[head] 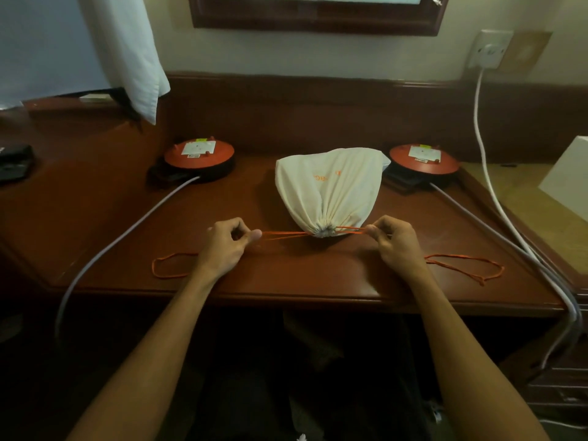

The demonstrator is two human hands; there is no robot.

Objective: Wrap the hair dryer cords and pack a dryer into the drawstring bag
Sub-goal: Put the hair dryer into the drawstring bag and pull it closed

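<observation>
A cream drawstring bag (329,189) with orange print lies bulging in the middle of the dark wooden desk (286,281), its mouth cinched tight toward me. Orange drawstrings (283,235) run out both sides of the mouth. My left hand (227,243) pinches the left strings, and my right hand (393,240) pinches the right strings; both are stretched taut. Slack loops of string lie on the desk at the left (168,265) and right (467,265). No dryer shows; the bag's contents are hidden.
Two round red-topped devices sit at the back left (199,157) and back right (424,162), each with a grey cable running off the desk's front. A white cord (480,128) hangs from a wall socket (488,50). White cloth (127,52) hangs at upper left.
</observation>
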